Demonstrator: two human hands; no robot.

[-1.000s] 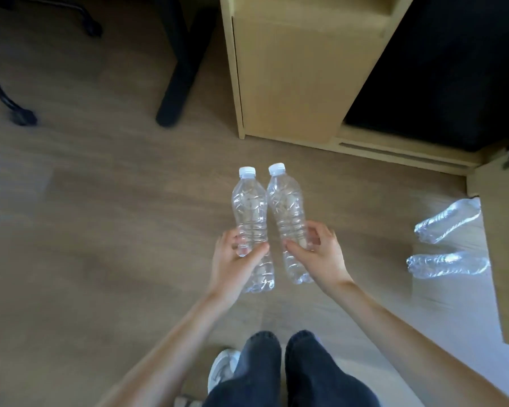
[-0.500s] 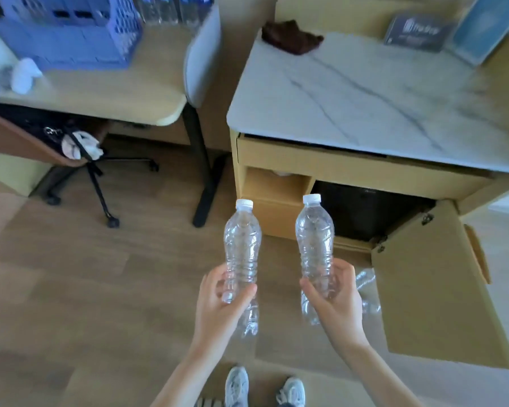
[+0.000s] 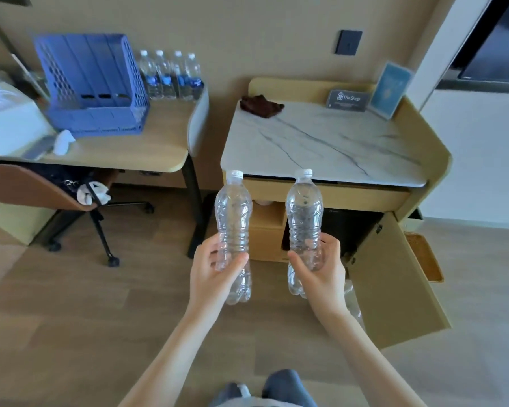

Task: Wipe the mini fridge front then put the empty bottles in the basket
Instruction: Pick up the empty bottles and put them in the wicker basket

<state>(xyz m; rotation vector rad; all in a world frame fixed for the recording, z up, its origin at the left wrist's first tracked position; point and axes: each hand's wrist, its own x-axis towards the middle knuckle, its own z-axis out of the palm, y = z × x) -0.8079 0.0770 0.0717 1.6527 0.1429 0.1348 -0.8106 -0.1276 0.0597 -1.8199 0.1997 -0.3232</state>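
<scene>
Two empty bottles (image 3: 233,224), four labelled bottles (image 3: 171,76), one basket (image 3: 91,83).

Wood floor (image 3: 71,318), beige wall (image 3: 262,33), desk (image 3: 135,148) beside marble-topped cabinet (image 3: 321,142).

Behind the right hand (image 3: 321,274), a floor bottle (image 3: 353,304) shows only partly. The mini fridge (image 3: 347,227) beyond stays mostly dark, detail unreadable.

Bare forearms (sleeveless); dark trousers (image 3: 285,386).
</scene>
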